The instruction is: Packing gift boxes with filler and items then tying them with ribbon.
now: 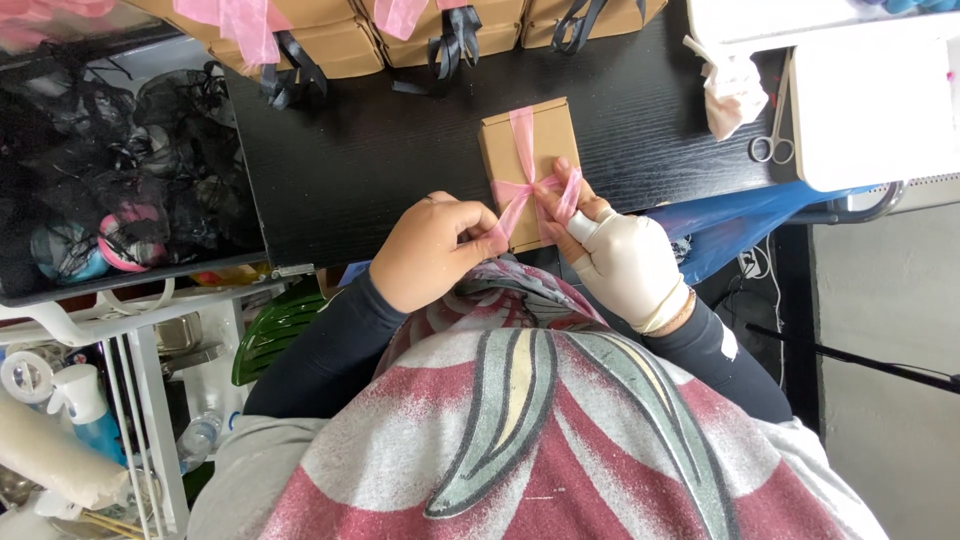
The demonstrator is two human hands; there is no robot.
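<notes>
Pink see-through ribbon wraps the small brown cardboard box on the black table. The left hand and right hand each pinch a ribbon end. Uneven pulling could make the bow crooked.

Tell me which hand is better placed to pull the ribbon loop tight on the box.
Probably the right hand: its fingers already hold the loop of the pink ribbon over the small brown box. The left hand pinches the ribbon's other end, steadying it.
</notes>
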